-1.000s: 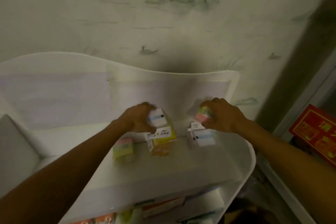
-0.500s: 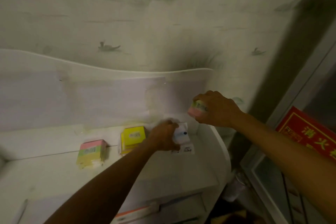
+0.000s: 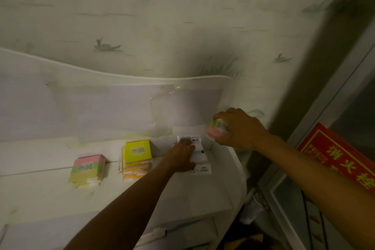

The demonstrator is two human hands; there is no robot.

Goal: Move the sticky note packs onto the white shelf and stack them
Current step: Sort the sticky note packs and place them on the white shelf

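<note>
On the white shelf (image 3: 50,193) a pink, green and yellow sticky note pack (image 3: 87,168) lies at the left. Beside it stands a stack topped by a yellow pack (image 3: 138,153). At the right end, my left hand (image 3: 182,156) rests on a white pack (image 3: 199,155) that lies on top of another white pack (image 3: 203,169). My right hand (image 3: 237,130) holds a pink and green pack (image 3: 217,131) in the air just above and to the right of the white packs, near the shelf's back panel.
A wavy white back panel (image 3: 101,97) rises behind the shelf against patterned wallpaper. A lower shelf level (image 3: 182,233) holds more packs. A red box with yellow characters (image 3: 336,158) and a grey door frame (image 3: 332,107) stand at the right.
My left hand carried a white pack from the middle stack to the right and set it on the white pack there. The right hand kept its pink and green pack raised.
</note>
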